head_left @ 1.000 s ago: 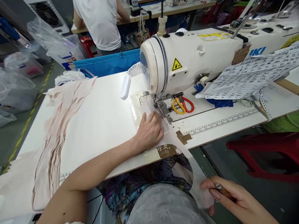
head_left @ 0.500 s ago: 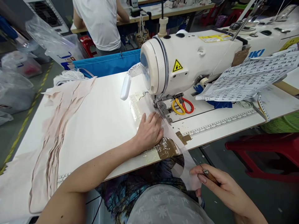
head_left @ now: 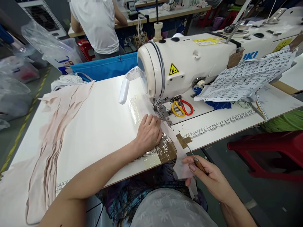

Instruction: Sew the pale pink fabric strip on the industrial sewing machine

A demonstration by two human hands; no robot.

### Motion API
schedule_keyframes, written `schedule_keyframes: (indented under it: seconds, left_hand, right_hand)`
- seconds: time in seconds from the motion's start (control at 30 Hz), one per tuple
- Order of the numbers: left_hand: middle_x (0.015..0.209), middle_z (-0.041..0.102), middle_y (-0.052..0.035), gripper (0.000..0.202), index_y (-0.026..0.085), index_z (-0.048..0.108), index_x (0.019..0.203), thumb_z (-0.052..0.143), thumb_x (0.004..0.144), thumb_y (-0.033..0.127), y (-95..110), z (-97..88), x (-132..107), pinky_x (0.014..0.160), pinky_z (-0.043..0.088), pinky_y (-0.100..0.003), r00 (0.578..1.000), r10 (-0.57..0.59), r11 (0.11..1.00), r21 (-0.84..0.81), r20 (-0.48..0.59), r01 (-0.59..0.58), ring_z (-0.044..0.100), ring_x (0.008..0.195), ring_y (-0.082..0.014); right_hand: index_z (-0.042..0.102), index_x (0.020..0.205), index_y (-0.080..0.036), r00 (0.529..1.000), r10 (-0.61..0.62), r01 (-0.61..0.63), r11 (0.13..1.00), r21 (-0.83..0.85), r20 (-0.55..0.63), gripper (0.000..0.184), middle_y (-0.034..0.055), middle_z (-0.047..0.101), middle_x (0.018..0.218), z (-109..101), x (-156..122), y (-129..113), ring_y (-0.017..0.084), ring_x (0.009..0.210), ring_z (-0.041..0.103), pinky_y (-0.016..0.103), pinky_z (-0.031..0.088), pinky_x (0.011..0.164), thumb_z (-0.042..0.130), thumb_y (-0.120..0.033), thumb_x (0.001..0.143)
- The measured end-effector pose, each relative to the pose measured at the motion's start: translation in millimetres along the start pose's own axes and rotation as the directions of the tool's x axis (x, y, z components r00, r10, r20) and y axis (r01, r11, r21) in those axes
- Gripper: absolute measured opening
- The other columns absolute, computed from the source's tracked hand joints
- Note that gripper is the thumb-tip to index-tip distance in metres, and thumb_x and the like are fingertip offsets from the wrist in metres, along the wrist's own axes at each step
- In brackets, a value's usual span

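Observation:
A strip of thin, pale fabric runs from under the presser foot of the white sewing machine down over the table's front edge. My left hand presses on it just in front of the foot, fingers bent and close together. Below the edge, my right hand is closed around the wooden handle of an awl, its metal spike pointing up and left. The same hand pinches the strip's lower part between its fingers. Red-and-yellow-handled scissors lie by the needle area.
Pink fabric pieces lie in a pile along the left of the white table. A written paper sheet leans at the machine's right. A red stool stands to the right. Another person sits ahead, back turned.
My right hand has moved up and left with the awl and the strip's end, nearer the table edge. The left hand stays on the fabric. The whole view has shifted slightly.

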State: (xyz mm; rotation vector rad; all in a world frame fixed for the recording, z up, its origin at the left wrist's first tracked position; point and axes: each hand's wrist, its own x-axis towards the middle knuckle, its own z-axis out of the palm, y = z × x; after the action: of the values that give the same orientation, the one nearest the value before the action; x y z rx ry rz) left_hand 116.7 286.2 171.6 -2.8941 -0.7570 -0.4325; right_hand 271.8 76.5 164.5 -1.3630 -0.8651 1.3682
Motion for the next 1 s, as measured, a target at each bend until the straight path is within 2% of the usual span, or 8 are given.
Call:
schedule_keyframes:
  seconds: [0.13, 0.23, 0.33, 0.57, 0.77, 1.0]
  left_hand:
    - [0.107, 0.059, -0.0175, 0.035, 0.002, 0.057, 0.122, 0.046, 0.093, 0.019, -4, -1.5, 4, 0.089, 0.045, -0.043, 0.999, -0.005, 1.000, 0.020, 0.039, 0.004, 0.051, 0.100, -0.0301]
    - [0.113, 0.059, -0.0184, 0.035, 0.003, 0.056, 0.123, 0.046, 0.092, 0.015, -6, -4.2, 5, 0.089, 0.043, -0.043, 0.997, -0.013, 0.999, 0.039, 0.073, 0.010, 0.050, 0.105, -0.0312]
    - [0.116, 0.059, -0.0183, 0.034, 0.004, 0.057, 0.122, 0.045, 0.092, 0.013, -7, -7.0, 4, 0.089, 0.043, -0.042, 0.995, -0.011, 0.999, 0.044, 0.094, 0.007, 0.050, 0.108, -0.0317]
    - [0.119, 0.059, -0.0187, 0.033, 0.003, 0.057, 0.122, 0.043, 0.094, 0.015, -10, -8.0, 4, 0.091, 0.043, -0.043, 0.998, 0.004, 0.999, 0.033, 0.067, -0.006, 0.050, 0.112, -0.0314]
    - [0.120, 0.061, -0.0173, 0.033, 0.005, 0.060, 0.120, 0.039, 0.096, 0.013, -18, -0.8, 11, 0.093, 0.043, -0.044, 0.999, -0.023, 1.000, 0.020, 0.048, 0.022, 0.050, 0.113, -0.0303]
    - [0.120, 0.063, -0.0154, 0.034, 0.008, 0.062, 0.121, 0.040, 0.096, 0.013, -26, -0.4, 12, 0.096, 0.043, -0.045, 0.999, -0.051, 0.999, -0.002, 0.004, 0.051, 0.050, 0.115, -0.0301]
  right_hand:
    - [0.068, 0.107, -0.022, 0.988, 0.113, -0.086, 0.969, 0.232, -0.105, 0.033, 0.0008, 0.069, 0.079, 21, 3, 6, 0.016, 0.054, 0.068, 0.028, 0.054, 0.060, 0.070, -0.048, 0.087]
    - [0.066, 0.107, -0.020, 0.967, 0.234, -0.171, 0.891, 0.420, -0.104, 0.042, 0.0000, 0.068, 0.064, 37, 3, 9, 0.017, 0.055, 0.067, 0.026, 0.053, 0.058, 0.078, -0.050, 0.080]
    - [0.067, 0.104, -0.020, 0.949, 0.297, -0.197, 0.824, 0.531, -0.108, 0.045, 0.0009, 0.069, 0.063, 45, 2, 9, 0.016, 0.056, 0.067, 0.023, 0.051, 0.056, 0.083, -0.048, 0.073]
    - [0.070, 0.101, -0.019, 0.942, 0.327, -0.219, 0.770, 0.599, -0.077, 0.044, 0.0017, 0.070, 0.066, 43, 8, 0, 0.014, 0.050, 0.063, 0.024, 0.051, 0.054, 0.086, -0.044, 0.069]
    - [0.071, 0.098, -0.022, 0.946, 0.315, -0.194, 0.731, 0.654, -0.071, 0.036, 0.0007, 0.069, 0.067, 47, 16, -5, 0.014, 0.052, 0.064, 0.026, 0.054, 0.056, 0.085, -0.039, 0.071]
    - [0.068, 0.101, -0.022, 0.956, 0.279, -0.157, 0.749, 0.644, -0.091, 0.037, 0.0034, 0.071, 0.077, 57, 27, -14, 0.020, 0.064, 0.068, 0.034, 0.059, 0.064, 0.083, -0.038, 0.072]
